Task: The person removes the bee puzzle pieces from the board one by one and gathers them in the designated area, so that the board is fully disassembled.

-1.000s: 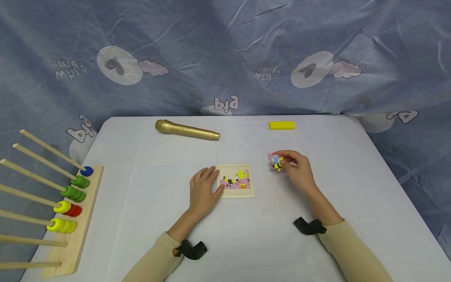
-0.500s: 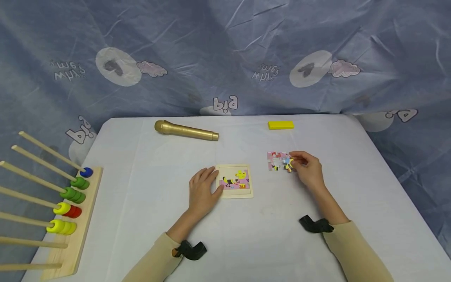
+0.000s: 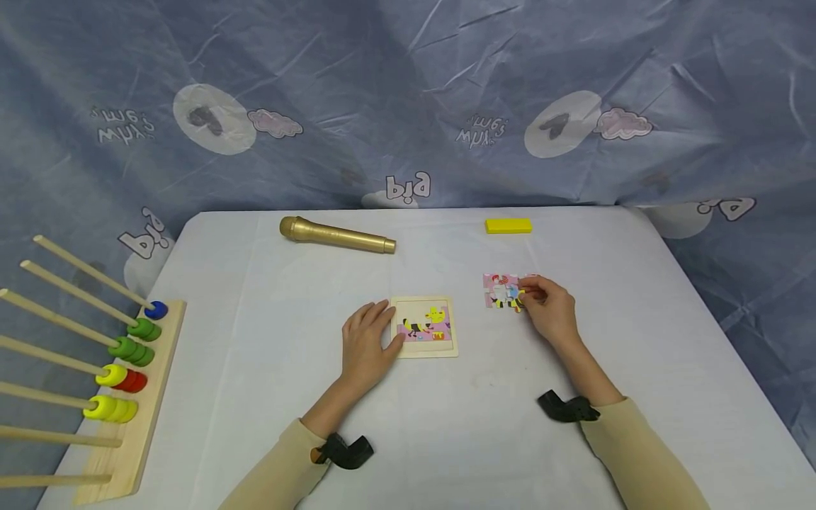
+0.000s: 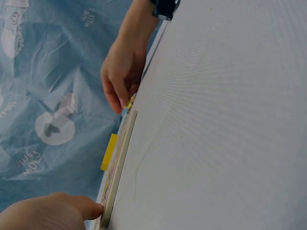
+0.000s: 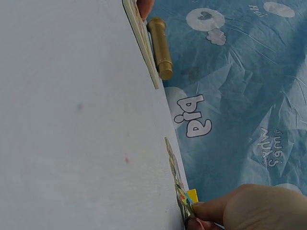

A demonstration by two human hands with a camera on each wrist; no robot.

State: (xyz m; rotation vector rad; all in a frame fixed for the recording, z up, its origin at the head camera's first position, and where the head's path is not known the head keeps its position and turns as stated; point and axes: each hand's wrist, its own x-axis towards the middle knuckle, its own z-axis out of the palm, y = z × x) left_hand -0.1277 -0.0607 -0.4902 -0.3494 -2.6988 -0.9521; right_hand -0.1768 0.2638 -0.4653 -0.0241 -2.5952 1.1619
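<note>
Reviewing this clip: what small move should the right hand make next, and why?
Probably ease the pinched puzzle piece flat against the loose pieces. The right hand holds it at their right side, and in the right wrist view it seems tilted, while the left hand rests at the puzzle board.
</note>
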